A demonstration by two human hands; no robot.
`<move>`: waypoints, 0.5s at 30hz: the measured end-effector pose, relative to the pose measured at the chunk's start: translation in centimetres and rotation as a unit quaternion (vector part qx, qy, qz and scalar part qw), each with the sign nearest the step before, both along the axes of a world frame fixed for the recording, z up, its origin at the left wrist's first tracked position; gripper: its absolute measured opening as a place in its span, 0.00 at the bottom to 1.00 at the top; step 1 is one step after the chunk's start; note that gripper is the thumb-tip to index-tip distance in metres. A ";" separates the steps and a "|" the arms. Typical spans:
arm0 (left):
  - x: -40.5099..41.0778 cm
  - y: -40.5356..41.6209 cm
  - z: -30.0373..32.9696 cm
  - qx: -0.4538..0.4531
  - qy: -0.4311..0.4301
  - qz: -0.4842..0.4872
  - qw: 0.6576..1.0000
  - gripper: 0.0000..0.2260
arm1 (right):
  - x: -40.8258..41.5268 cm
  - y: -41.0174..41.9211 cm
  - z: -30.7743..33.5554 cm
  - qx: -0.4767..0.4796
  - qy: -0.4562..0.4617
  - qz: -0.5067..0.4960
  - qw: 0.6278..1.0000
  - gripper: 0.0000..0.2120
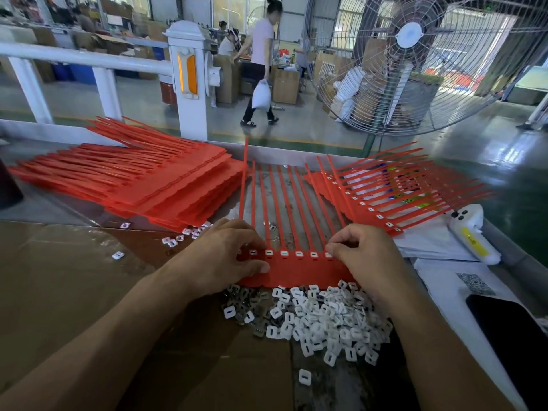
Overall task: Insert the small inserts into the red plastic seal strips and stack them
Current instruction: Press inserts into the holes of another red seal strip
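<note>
A red seal strip sheet (299, 272) lies flat in front of me, its thin tails pointing away. White inserts sit in several sockets along its top edge. My left hand (221, 258) grips the sheet's left end, thumb on top of the flat part and fingers curled over the sockets. My right hand (366, 256) has curled fingers at the sheet's right end, fingertips on the rightmost socket; any insert under them is hidden. A heap of small white inserts (320, 317) lies just below the sheet.
A tall pile of red sheets (166, 179) lies at the left, another fanned pile with inserts (382, 191) at the right. Stray inserts (184, 234) dot the cardboard. A phone (510, 330) and white device (471, 232) sit right. Beyond are a fan and a walking person.
</note>
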State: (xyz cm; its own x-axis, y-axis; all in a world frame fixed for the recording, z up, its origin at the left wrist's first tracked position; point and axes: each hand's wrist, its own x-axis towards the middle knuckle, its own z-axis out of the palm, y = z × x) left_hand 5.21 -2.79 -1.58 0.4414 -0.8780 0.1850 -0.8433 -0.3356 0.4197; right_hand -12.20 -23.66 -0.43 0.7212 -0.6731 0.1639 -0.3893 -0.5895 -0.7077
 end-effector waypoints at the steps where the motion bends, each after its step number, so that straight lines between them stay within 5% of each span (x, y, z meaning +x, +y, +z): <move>1: 0.0 0.0 0.0 0.000 0.002 0.000 1.000 0.22 | -0.3 0.1 0.5 0.022 -0.013 0.040 0.999 0.05; 6: 0.1 0.0 0.0 -0.004 0.003 -0.002 1.000 0.21 | -0.7 0.9 1.7 0.022 0.125 0.213 0.969 0.04; 15: 0.1 0.1 -0.2 -0.003 0.000 -0.005 1.000 0.21 | -1.2 1.0 1.8 0.021 0.167 0.237 0.957 0.06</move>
